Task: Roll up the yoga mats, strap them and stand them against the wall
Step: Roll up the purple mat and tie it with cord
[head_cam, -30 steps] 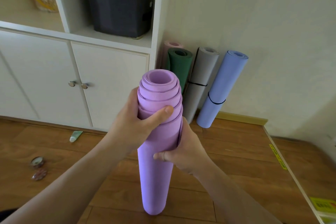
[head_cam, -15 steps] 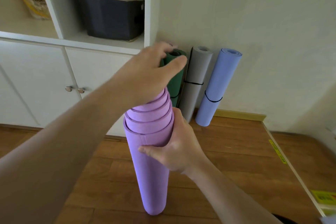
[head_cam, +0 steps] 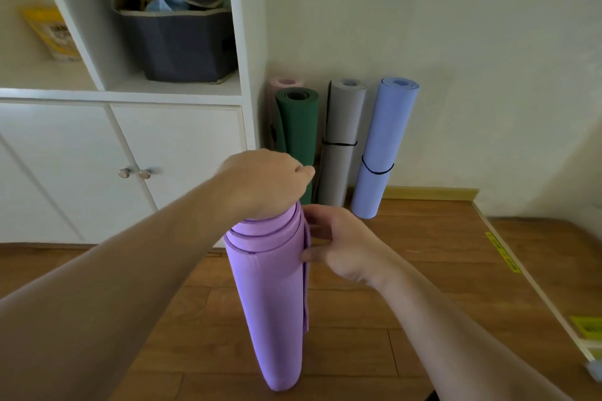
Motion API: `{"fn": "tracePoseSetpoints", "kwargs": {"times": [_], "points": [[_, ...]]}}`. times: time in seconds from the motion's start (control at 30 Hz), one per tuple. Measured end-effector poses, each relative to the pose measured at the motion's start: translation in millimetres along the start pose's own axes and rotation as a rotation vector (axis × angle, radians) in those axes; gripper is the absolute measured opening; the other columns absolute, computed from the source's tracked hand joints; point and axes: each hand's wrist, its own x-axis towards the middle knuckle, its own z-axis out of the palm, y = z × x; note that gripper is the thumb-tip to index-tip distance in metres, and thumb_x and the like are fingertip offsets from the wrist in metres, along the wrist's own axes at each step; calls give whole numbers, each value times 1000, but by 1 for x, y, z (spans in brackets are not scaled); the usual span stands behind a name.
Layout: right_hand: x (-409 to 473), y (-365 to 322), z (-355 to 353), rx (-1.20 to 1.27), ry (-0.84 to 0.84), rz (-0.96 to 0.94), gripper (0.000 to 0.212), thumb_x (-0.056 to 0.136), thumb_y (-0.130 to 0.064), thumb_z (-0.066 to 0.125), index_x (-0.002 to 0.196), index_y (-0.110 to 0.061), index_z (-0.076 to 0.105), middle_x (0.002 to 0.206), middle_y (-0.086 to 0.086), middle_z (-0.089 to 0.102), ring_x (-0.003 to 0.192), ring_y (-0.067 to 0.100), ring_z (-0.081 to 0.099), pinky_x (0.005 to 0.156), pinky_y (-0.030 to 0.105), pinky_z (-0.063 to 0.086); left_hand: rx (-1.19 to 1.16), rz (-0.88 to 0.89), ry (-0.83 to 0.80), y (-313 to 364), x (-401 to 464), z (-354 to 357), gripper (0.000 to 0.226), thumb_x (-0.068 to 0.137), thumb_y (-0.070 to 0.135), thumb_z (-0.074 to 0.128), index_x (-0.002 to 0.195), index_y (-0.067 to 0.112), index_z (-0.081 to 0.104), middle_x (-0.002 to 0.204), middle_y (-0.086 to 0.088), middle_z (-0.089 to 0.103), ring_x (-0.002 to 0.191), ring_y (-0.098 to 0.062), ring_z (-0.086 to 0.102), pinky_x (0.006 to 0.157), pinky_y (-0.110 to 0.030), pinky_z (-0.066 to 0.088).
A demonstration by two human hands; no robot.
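1 head-worn wide-angle camera looks forward and steeply down, close over the purple mat (head_cam: pixel 273 296) standing on the wooden floor (head_cam: pixel 423 303), facing the wall (head_cam: pixel 456 26) and white cabinet (head_cam: pixel 179 140) beyond.

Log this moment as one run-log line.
purple mat upright on floor, unstrapped | left hand presses its top | right hand holds its side | four mats at wall

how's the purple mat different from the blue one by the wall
The purple mat stands mid-floor, steadied by the left hand and right hand; the blue mat leans on the wall, untouched. The blue mat wears a black strap; the purple mat shows none. Both are rolled and on end.
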Motion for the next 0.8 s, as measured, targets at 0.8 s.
{"fn": "tracePoseSetpoints", "kwargs": {"times": [0.8], "points": [[-19, -21, 7, -141, 394, -33, 20, 99, -13, 70, 83, -15, 82, 71, -2, 76, 72, 14, 74, 67, 35, 61, -134, -85, 9, 21, -20, 57, 33, 111, 32, 22, 112, 30, 54, 114, 11, 57, 110, -20, 51, 92, -48, 51]]}}
